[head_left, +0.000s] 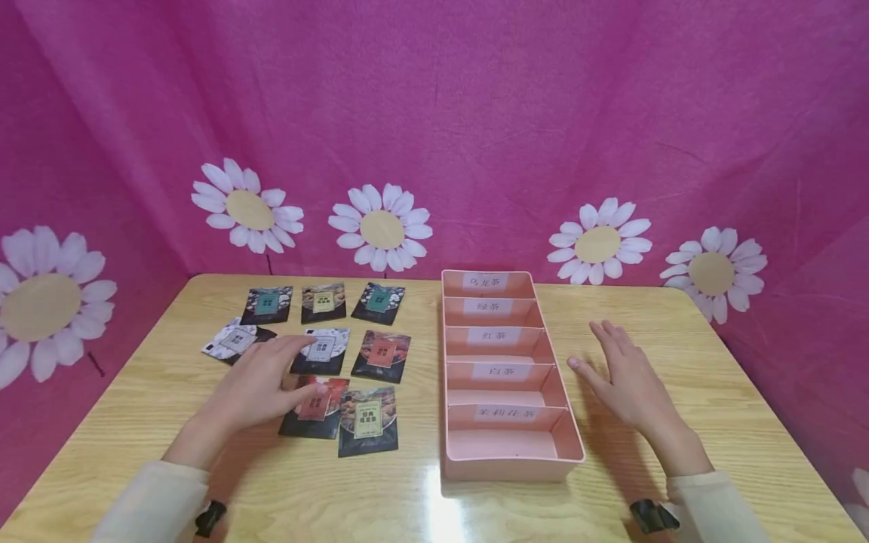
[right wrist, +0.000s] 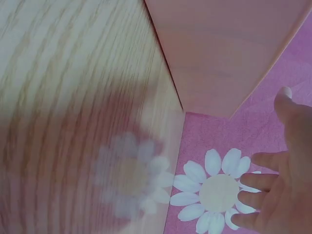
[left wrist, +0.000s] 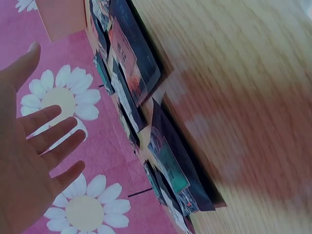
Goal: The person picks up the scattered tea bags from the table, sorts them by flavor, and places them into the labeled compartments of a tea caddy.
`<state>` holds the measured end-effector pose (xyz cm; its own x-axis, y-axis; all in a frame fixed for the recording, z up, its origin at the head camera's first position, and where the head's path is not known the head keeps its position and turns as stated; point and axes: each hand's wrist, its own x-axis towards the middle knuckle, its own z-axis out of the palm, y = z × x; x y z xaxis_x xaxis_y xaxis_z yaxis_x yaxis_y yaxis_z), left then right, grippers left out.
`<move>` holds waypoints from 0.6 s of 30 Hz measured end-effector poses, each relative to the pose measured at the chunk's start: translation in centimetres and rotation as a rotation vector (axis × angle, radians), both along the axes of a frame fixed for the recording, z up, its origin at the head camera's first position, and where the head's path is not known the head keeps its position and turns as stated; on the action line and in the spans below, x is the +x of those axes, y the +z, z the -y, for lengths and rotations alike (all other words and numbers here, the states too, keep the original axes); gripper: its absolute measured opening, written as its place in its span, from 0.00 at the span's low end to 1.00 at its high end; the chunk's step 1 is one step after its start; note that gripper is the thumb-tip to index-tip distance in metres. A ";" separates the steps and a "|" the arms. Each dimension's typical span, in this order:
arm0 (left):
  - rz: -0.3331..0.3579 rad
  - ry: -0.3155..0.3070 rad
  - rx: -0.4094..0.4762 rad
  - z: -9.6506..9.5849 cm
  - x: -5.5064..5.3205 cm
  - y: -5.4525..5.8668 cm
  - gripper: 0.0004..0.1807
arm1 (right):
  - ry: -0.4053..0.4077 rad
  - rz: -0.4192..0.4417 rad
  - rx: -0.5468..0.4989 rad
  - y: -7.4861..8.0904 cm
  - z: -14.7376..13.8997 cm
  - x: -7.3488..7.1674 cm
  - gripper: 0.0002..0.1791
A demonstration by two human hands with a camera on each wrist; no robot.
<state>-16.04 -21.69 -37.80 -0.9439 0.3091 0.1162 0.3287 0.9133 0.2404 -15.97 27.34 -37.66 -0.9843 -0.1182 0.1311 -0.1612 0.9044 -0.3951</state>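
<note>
Head view: nothing being gripped by left hand [head_left: 261,381] or right hand [head_left: 630,383]; packets [head_left: 369,423], 9 o'clock of box [head_left: 509,470], being judged light, slick, edge-pinchable.

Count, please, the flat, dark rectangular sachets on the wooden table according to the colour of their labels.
Flat, dark rectangular sachets with green labels: 3, including one visible only in the left wrist view
Sachets with pale yellow labels: 2
Sachets with white labels: 2
Sachets with red labels: 2
Total: 9
</note>
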 end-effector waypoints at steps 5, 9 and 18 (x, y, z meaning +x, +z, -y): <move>0.029 -0.003 0.003 -0.6 -0.2 -0.2 0.43 | 0.009 -0.002 -0.031 0.0 -0.1 0.0 0.44; 0.046 -0.022 0.023 -1.1 -0.3 -0.3 0.42 | 0.005 -0.013 -0.049 0.0 0.0 0.1 0.41; 0.067 -0.051 0.044 -1.9 -0.3 -0.8 0.37 | 0.036 -0.011 -0.081 -0.4 0.8 -0.2 0.36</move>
<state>-16.35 -19.84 -38.57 -0.9332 0.3527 0.0682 0.3563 0.8841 0.3024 -16.17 26.50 -38.05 -0.9781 -0.1422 0.1520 -0.1978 0.8629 -0.4651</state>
